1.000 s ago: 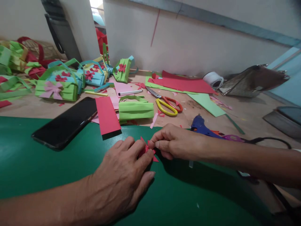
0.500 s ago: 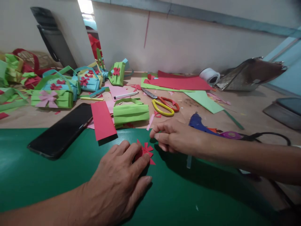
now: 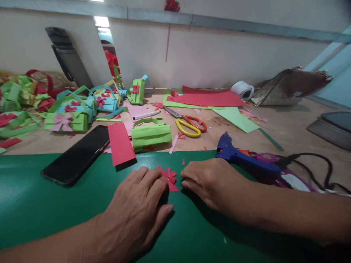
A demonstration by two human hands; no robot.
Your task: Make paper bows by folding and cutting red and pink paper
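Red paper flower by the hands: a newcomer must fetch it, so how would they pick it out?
Find the glossy green surface across the bottom. Near its far edge, between the left hand and right hand, lies a red cut-paper flower. Unlike the red paper flowers on the small folded-paper bags beyond, this one sits on no bag.

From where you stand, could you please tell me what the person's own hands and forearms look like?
Both the left hand and the right hand are ungloved, and no ring, watch or bracelet shows on either. The left forearm and right forearm are bare as far as the picture reaches, with no sleeve in view.
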